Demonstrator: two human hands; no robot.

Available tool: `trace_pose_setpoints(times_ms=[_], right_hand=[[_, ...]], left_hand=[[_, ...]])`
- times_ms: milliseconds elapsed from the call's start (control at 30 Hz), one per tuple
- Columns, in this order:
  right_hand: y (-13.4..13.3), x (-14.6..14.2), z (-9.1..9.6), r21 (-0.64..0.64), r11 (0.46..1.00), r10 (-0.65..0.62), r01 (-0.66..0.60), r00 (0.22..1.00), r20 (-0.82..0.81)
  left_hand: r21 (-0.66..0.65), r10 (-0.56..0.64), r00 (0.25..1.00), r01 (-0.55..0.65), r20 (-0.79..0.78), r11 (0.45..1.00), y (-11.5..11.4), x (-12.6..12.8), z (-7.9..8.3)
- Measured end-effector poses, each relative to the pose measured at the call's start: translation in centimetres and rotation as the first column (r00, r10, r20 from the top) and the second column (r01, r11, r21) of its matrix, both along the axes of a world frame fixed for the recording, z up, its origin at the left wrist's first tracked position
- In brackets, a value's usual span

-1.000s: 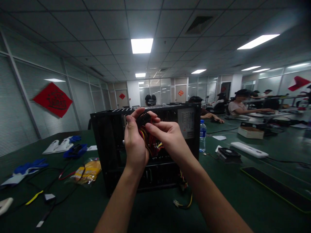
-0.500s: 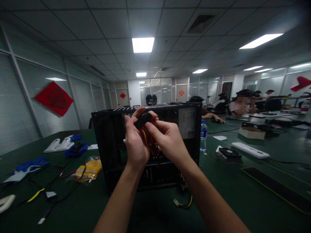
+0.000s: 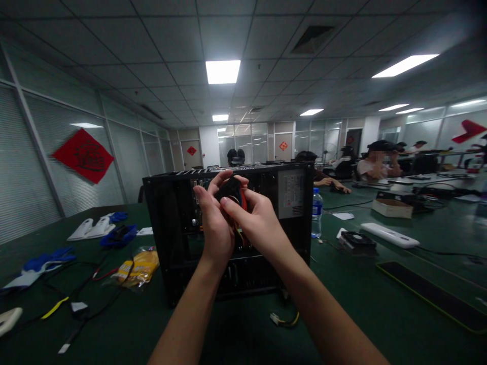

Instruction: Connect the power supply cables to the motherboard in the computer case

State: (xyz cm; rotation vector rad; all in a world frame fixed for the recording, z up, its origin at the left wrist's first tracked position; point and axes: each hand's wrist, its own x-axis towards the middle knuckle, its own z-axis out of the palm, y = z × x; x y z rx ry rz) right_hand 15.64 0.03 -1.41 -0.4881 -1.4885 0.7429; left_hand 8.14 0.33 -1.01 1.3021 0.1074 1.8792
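A black computer case (image 3: 162, 238) stands on the table with its open side facing me. In front of its opening, both hands gather a bundle of power cables (image 3: 230, 188), mostly black with some red and yellow wires. My left hand (image 3: 216, 225) cups the bundle from the left, fingers curled round its back. Pressed over its front is the thumb of my right hand (image 3: 261, 218), with the other fingers bent behind. The cable ends are mostly hidden by my fingers. A labelled power supply (image 3: 292, 192) sits in the upper right of the case.
A loose connector (image 3: 276, 319) lies below the case. At right are a water bottle (image 3: 316, 213), a fan (image 3: 356, 241), a white power strip (image 3: 390, 235) and a long dark mat (image 3: 429, 294). Gloves (image 3: 49, 258), a yellow packet (image 3: 137, 266) and cables lie left. People sit behind.
The black cable bundle has turned more upright between my hands, and the red wires now show at its right side. My right thumb has shifted slightly left across it.
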Motion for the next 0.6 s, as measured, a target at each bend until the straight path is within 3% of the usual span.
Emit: trace_pose_setpoints(times_ms=[267, 467, 600], right_hand=[[0.1, 1.5, 0.7, -0.111, 0.987, 0.128, -0.12, 0.989, 0.072], [-0.5, 1.6, 0.9, -0.059, 0.971, 0.233, -0.23, 0.971, 0.056], [-0.4, 1.2, 0.7, -0.003, 0.973, 0.232, -0.232, 0.972, 0.032]], left_hand=[[0.022, 0.071, 0.986, -0.069, -0.15, 0.997, 0.5, 0.0, -0.9], [0.044, 0.114, 0.983, -0.108, -0.147, 0.993, 0.2, -0.1, -0.7], [0.052, 0.112, 0.983, -0.105, -0.144, 0.993, 0.2, -0.2, -0.7]])
